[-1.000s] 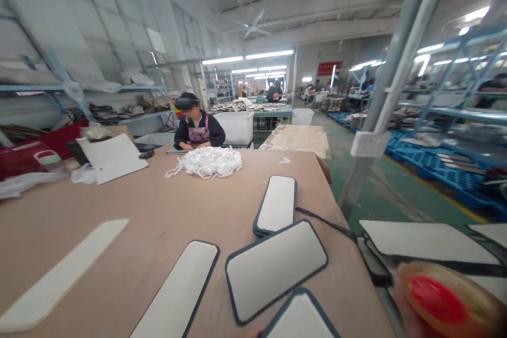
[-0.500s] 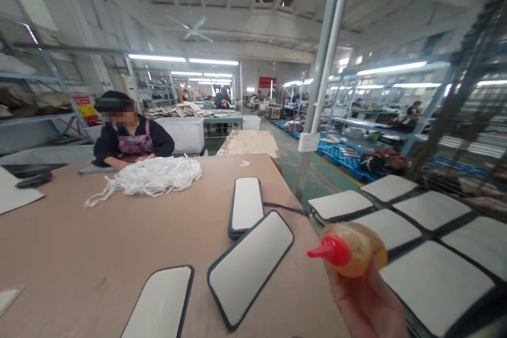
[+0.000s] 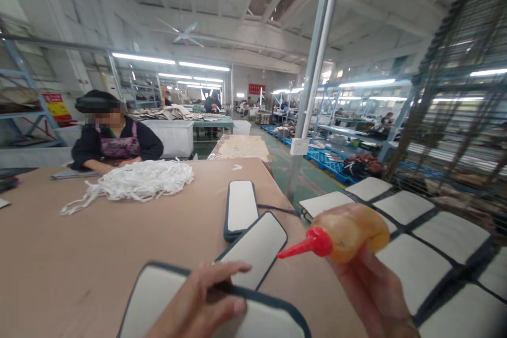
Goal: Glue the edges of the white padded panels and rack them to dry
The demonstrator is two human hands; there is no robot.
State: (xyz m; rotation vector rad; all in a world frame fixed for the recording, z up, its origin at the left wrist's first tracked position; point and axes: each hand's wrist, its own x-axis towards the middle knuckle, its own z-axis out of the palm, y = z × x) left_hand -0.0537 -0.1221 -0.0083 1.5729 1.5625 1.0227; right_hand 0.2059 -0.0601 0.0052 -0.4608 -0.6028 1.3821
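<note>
My right hand (image 3: 374,280) is wrapped round a squeeze bottle (image 3: 350,232) of amber liquid, its red nozzle tilted down and to the left. At the near side, my left hand (image 3: 206,296) has its thumb and index finger at the dark edge of a white panel (image 3: 273,319), pinching it. Part of that panel lies beyond the bottom of the picture. Just past my left hand, another dark-edged white panel (image 3: 257,248) lies slantwise, partly over a small stack of similar panels (image 3: 242,206).
A heap of white strips (image 3: 146,179) lies on the brown table (image 3: 99,253). Across it sits a co-worker (image 3: 119,140) with bent arms. A metal post (image 3: 309,79) stands beyond the right edge; rows of white panels (image 3: 415,259) lie to the right.
My left hand has come into view at the bottom and taken hold of a panel's edge. The bottle in my right hand has moved left, its nozzle now pointing lower. The view has turned right.
</note>
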